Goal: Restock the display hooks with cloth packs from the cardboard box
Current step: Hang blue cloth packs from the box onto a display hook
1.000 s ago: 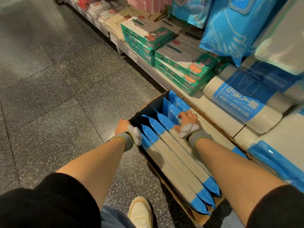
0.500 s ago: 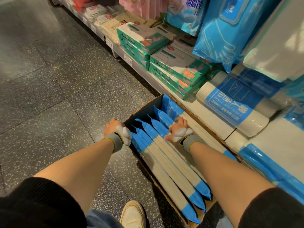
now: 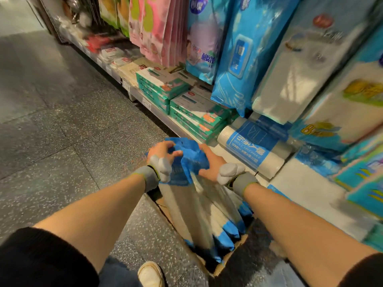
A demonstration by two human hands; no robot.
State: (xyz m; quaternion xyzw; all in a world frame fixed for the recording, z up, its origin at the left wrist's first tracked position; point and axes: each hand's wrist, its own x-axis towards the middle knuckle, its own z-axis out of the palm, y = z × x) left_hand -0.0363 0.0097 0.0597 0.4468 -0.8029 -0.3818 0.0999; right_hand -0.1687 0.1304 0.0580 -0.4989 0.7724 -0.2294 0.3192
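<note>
Several long cloth packs [image 3: 199, 212], white with blue ends, hang as a bunch from both my hands above the cardboard box [image 3: 226, 257] on the floor. My left hand [image 3: 162, 154] grips the blue top ends from the left, fingers curled round them. From the right, my right hand [image 3: 211, 162] clutches the same blue tops. The packs' lower ends still reach down into the box. The box's far part is hidden behind the packs and my arms. No display hook is visible; only hanging goods show above.
A low shelf [image 3: 157, 112] runs along the right with green boxes [image 3: 199, 112], a blue-labelled roll [image 3: 252, 146] and white stacks. Blue, pink and white packs [image 3: 246, 52] hang above it. Speckled grey floor [image 3: 62, 131] lies to the left. My shoe [image 3: 150, 273] stands beside the box.
Both hands have closed on the packs' blue tops and lifted the bunch up out of the box. The left hand came off the box edge. The view has tilted upward.
</note>
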